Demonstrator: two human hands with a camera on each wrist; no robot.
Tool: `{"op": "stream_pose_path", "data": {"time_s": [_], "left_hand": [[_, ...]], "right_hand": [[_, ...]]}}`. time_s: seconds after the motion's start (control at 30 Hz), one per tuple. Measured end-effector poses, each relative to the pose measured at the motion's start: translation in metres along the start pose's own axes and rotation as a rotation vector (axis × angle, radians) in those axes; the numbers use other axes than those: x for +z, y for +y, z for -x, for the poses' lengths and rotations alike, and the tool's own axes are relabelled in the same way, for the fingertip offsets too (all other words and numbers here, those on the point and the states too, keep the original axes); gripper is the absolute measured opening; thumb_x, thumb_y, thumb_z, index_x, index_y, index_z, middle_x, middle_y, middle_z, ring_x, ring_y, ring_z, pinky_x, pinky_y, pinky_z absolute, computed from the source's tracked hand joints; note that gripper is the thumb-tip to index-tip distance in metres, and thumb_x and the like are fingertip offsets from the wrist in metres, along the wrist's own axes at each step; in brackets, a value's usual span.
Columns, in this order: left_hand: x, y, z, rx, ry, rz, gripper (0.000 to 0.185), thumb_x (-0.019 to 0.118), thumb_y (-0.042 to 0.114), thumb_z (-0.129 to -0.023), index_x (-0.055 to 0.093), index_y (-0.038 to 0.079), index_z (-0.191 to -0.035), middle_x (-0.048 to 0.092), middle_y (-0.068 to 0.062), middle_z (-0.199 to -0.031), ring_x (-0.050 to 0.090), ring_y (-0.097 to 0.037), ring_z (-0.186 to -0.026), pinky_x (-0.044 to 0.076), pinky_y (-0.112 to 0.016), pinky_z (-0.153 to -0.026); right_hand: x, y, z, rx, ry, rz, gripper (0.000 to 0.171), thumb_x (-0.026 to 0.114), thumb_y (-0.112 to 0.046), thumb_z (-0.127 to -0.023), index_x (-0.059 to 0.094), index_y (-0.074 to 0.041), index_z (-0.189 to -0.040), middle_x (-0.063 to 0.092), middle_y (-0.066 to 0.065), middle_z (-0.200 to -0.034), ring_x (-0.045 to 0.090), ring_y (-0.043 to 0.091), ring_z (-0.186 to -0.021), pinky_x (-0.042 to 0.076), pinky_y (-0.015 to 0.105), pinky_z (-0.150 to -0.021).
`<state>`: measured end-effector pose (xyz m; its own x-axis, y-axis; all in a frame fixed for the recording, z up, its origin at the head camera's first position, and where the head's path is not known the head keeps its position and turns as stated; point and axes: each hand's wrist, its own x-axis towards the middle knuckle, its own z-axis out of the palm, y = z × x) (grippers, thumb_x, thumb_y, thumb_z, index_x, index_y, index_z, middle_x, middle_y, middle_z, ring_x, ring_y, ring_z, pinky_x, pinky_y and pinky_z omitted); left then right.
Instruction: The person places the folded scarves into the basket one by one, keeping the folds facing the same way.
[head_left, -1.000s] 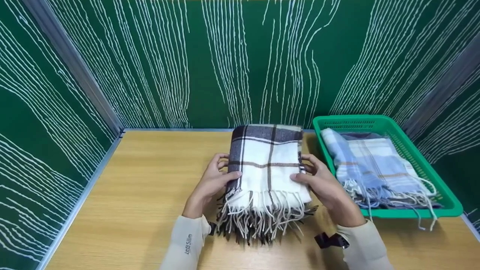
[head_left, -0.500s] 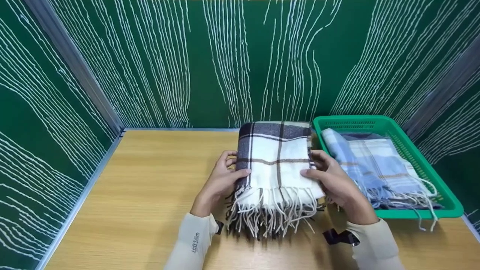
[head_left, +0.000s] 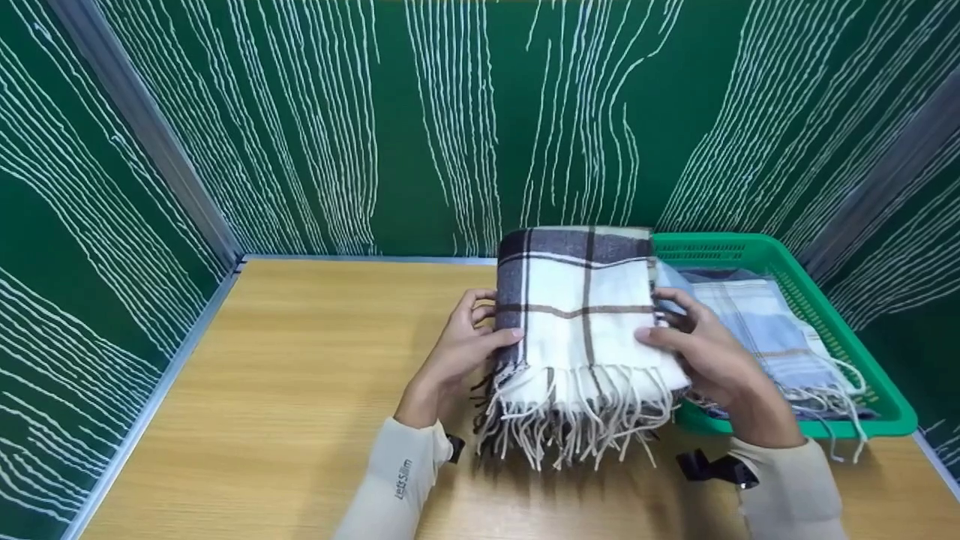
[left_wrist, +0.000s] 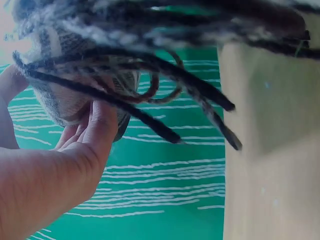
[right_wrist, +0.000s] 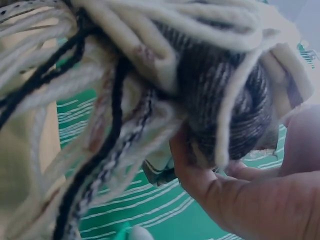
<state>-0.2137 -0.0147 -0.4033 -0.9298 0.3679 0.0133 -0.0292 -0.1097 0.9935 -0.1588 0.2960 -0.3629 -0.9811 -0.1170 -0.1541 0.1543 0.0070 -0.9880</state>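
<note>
both hands held the folded plaid scarf (head_left: 581, 311) off the worktop (head_left: 300, 390), just left of the green basket (head_left: 840, 315). the left hand (head_left: 457, 352) and right hand (head_left: 709, 352) each had fingers curled round a side edge, thumbs on top. inside the basket lay a blue plaid scarf (head_left: 780, 337).

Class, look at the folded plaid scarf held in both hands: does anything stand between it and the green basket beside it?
Nothing visible does. The plaid scarf already overlaps the near left rim of the green basket, which holds a folded blue scarf.
</note>
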Motion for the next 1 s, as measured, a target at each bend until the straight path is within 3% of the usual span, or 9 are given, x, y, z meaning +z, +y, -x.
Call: {"op": "stream_pose_path", "data": {"time_s": [0.27,0.73,1.0], "left_hand": [[0.014,0.006,-0.004,-0.04,-0.032,0.029,0.066,0.075,0.008,-0.091,0.041,0.006,-0.148,0.058,-0.021,-0.141,0.066,-0.026,-0.108,0.057,-0.038,-0.091],[0.042,0.011,-0.012,-0.036,-0.075,0.088,0.065,0.074,0.0,-0.091,0.042,0.007,-0.147,0.059,-0.019,-0.141,0.067,-0.027,-0.11,0.057,-0.036,-0.09],[0.056,0.015,-0.014,-0.012,-0.105,0.129,0.066,0.073,-0.004,-0.09,0.042,0.005,-0.148,0.059,-0.018,-0.14,0.066,-0.025,-0.106,0.057,-0.035,-0.087]], "right_hand": [[-0.022,-0.007,0.008,-0.023,-0.03,0.012,0.057,0.065,-0.005,-0.103,0.035,-0.016,-0.15,0.061,0.002,-0.124,0.071,0.018,-0.101,0.063,0.035,-0.081],[-0.053,-0.016,0.021,-0.057,-0.023,0.002,0.044,0.061,-0.004,-0.105,0.047,-0.025,-0.14,0.071,0.004,-0.114,0.076,0.023,-0.087,0.064,0.039,-0.072],[-0.076,-0.02,0.028,-0.094,-0.035,-0.013,0.046,0.056,0.001,-0.105,0.052,-0.029,-0.139,0.071,0.005,-0.113,0.077,0.025,-0.084,0.064,0.039,-0.068]]}}
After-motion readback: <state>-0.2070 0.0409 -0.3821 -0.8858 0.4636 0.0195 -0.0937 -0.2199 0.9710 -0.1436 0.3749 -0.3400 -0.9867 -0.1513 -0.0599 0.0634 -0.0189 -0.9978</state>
